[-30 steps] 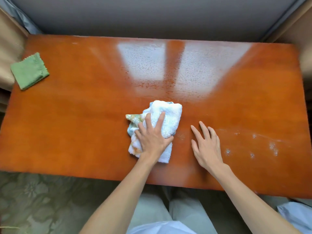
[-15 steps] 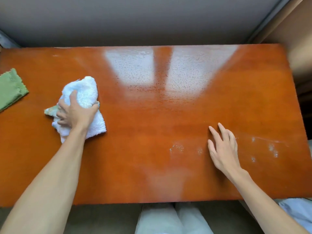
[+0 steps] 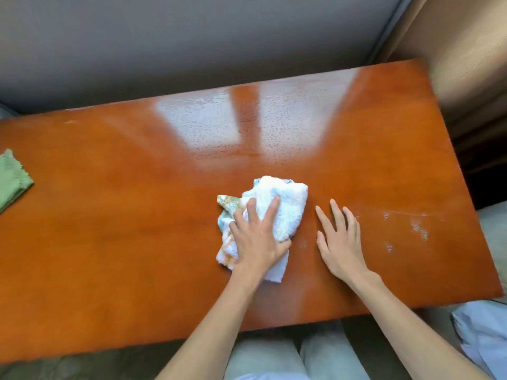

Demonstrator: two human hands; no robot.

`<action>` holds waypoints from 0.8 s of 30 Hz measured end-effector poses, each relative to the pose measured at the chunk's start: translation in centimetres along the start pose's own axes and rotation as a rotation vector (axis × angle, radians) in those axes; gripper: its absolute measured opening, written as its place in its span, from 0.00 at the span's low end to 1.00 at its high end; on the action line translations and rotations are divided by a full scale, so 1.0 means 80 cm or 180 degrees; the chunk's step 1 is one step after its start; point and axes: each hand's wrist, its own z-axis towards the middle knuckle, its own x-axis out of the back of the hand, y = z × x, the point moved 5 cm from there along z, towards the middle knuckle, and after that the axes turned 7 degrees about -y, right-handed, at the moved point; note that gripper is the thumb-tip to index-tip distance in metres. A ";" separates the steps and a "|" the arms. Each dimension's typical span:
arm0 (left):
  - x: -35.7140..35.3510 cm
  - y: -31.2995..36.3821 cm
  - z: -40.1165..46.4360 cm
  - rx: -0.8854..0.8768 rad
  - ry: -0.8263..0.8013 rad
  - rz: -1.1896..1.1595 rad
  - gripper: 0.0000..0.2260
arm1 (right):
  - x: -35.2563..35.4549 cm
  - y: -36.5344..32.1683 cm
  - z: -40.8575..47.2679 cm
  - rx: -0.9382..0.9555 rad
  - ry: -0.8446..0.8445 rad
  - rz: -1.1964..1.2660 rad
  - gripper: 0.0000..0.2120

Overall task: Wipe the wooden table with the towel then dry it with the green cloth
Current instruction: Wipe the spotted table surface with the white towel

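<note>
A glossy orange-brown wooden table [image 3: 115, 237] fills the view. A bunched white towel [image 3: 285, 207] with a patterned corner lies near the table's middle. My left hand [image 3: 256, 237] presses flat on it, fingers spread over the cloth. Just to its right, my right hand [image 3: 340, 242] rests flat on the bare wood, holding nothing. A folded green cloth [image 3: 11, 179] lies at the table's far left edge, partly cut off by the frame. Small white droplets or specks [image 3: 417, 229] dot the wood right of my right hand.
A grey wall runs behind the table's far edge. A beige panel [image 3: 466, 50] stands at the right end. My legs in light trousers show below the near edge, and a pale blue fabric [image 3: 482, 333] lies at the lower right.
My left hand has swept the towel from the left part of the table back to the middle, next to my right hand. The right hand stays flat on the wood.
</note>
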 end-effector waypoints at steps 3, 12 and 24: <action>-0.019 0.019 -0.035 -0.0248 -0.0105 0.0008 0.43 | -0.002 0.002 0.002 0.0110 -0.0116 -0.0115 0.27; 0.024 -0.083 -0.047 -0.0280 0.0105 0.0427 0.43 | 0.049 0.101 -0.012 0.0319 0.0077 0.0264 0.25; 0.047 -0.124 -0.008 0.1964 0.0113 -0.0072 0.43 | 0.056 0.304 -0.031 -0.0395 0.0684 0.0245 0.25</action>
